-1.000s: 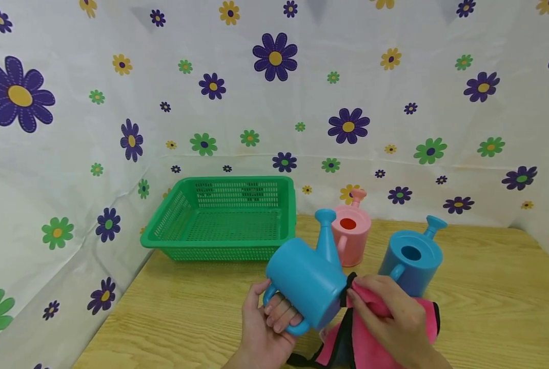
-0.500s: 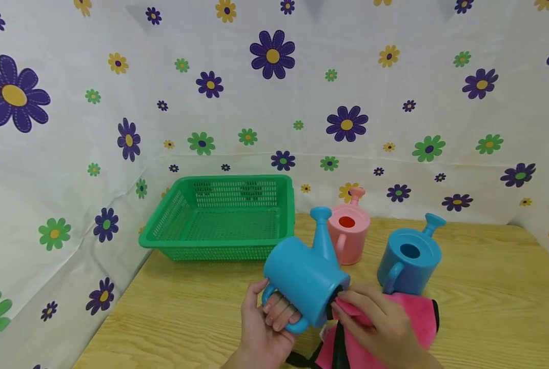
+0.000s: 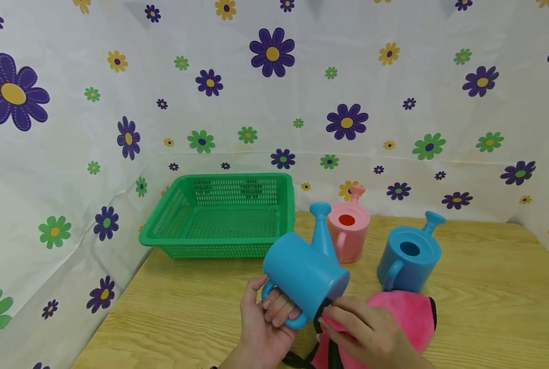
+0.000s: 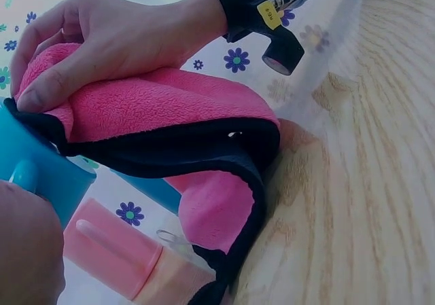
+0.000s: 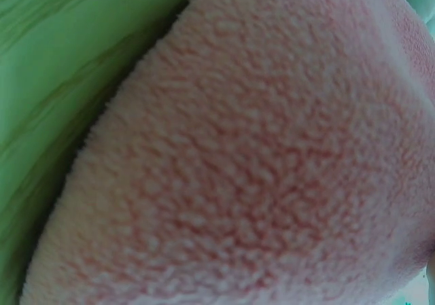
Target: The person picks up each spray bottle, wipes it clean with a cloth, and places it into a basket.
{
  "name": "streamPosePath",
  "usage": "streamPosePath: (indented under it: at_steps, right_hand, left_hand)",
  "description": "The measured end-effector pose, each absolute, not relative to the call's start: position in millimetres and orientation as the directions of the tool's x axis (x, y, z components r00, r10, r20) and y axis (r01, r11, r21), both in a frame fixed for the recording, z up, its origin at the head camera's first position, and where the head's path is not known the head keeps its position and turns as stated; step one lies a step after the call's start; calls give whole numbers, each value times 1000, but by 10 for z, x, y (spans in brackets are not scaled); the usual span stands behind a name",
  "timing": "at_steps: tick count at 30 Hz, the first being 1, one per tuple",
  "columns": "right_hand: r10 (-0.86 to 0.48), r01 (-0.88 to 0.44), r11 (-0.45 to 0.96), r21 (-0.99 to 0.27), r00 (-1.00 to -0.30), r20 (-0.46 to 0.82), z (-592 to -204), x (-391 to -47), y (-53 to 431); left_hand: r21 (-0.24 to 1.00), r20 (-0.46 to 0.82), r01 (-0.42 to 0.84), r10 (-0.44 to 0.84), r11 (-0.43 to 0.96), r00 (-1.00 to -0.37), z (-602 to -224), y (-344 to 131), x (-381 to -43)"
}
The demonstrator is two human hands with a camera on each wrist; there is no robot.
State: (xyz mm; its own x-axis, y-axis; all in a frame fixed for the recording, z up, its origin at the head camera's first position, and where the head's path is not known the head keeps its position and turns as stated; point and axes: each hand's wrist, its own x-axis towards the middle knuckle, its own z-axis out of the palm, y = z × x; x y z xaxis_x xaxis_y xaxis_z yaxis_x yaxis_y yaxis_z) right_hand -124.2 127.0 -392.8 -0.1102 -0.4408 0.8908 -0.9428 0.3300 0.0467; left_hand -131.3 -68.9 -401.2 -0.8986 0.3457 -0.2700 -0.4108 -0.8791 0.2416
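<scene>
My left hand (image 3: 269, 323) grips the handle of a blue watering can (image 3: 302, 274), which is tilted above the table with its spout pointing up. A pink plush cloth with black edging (image 3: 408, 312) is pinched in my right hand (image 3: 366, 328), its bunched edge against the can's base. In the left wrist view the right hand (image 4: 115, 40) holds the cloth (image 4: 170, 108) from above, and the rest hangs in folds down to the table. Cloth pile (image 5: 238, 155) fills most of the right wrist view, where the fingers are hidden.
A green perforated basket (image 3: 219, 251) stands at the back left. Behind the held can is a pink watering can (image 3: 354, 230). Another blue watering can (image 3: 410, 261) stands upright to the right, close to the cloth. A flowered sheet (image 3: 237, 102) hangs behind the wooden table (image 3: 173, 307).
My right hand has slid the cloth down and left along the can's base, toward its lower edge. The can stays in my left hand at nearly the same tilt.
</scene>
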Motion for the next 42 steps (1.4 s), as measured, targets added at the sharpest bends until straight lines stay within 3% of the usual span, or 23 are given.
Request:
streamPosePath:
  at_steps: [7, 13, 20, 33, 42]
  right_hand:
    - [-449, -935, 349, 59, -111, 887, -3933, -1230, 1250]
    - [-356, -898, 439, 13, -161, 920, -3934, -1257, 1266]
    - [-265, -866, 500, -17, -172, 949, -3945, -1343, 1327]
    - [-195, -776, 599, -197, -380, 904, -4039, -1408, 1490]
    - [-185, -729, 642, -237, -448, 875, -4046, -1446, 1557]
  left_hand:
    - [243, -267, -405, 340, -882, -902, -3997, -700, -1318]
    - [261, -294, -414, 337, -872, -894, -4007, -709, -1316]
    - [266, -306, -415, 332, -870, -892, -4032, -715, -1324]
    - [220, -276, -421, 358, -880, -892, -4067, -730, -1317]
    - [235, -256, -406, 347, -883, -902, -4077, -731, -1319]
